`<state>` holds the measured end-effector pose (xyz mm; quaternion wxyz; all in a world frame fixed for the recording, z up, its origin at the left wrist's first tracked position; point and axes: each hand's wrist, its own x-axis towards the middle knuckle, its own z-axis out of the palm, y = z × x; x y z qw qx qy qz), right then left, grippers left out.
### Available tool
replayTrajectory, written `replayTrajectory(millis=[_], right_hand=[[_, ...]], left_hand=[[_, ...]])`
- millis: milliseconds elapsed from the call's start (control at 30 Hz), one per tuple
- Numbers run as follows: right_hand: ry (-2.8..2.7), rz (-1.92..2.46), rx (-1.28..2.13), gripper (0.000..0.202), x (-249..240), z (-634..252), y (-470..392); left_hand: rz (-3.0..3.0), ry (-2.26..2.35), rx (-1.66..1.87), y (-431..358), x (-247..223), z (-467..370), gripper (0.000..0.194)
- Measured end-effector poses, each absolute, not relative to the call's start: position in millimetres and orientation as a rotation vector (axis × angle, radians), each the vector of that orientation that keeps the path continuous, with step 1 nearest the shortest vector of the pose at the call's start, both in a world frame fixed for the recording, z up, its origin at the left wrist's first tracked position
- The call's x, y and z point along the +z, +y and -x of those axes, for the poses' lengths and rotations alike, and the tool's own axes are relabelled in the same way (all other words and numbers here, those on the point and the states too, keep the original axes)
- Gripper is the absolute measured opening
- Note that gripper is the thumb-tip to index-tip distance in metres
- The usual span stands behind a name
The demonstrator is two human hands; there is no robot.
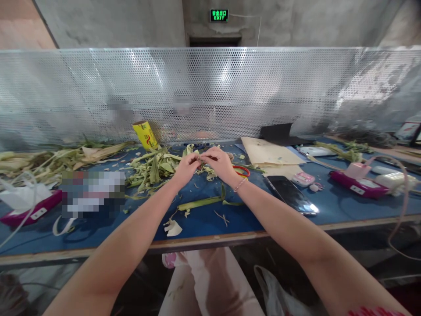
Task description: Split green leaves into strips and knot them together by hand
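The person's left hand [187,167] and right hand [219,160] meet over the blue-topped table [204,224], fingers bent and thumbs drawn in so that the fingertips come together in a close pinch; any scrap between them is too small and too hidden to tell. A thin bracelet [240,184] circles the right wrist. Just beside the left hand, on its outer side, lies a tangled heap of pale-green, curling plant strips [154,169], and finer pale shreds [210,173] lie directly beneath the hands. Nearer the body than both hands, a long, flat green stalk piece [199,203] lies crosswise, with a thin whitish scrap [173,228] closer still to the table's edge. Beyond the left hand, a bright yellow cylindrical container [145,135] leans behind the heap; farther out to the left stretch long, dry, straw-coloured leaves [95,156]. A red ring-shaped band [242,170] lies just beside the right hand. Farther right of it are brown paper sheets [269,151], a black smartphone [291,195] lying flat near the right forearm, a small pink case [303,179], and a magenta power strip [342,180] well apart from the hands.
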<state>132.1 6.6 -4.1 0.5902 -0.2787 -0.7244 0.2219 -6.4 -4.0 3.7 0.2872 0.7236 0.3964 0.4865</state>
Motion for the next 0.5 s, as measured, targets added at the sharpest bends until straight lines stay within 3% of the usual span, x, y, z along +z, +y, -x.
replayTrajectory(millis=[500], right_hand=[[-1.601,0.700,0.801,0.019,-1.8,-132.1,10.1]], left_hand=[[-1.991,1.087,1.251,1.8,-3.1,8.3,0.018]])
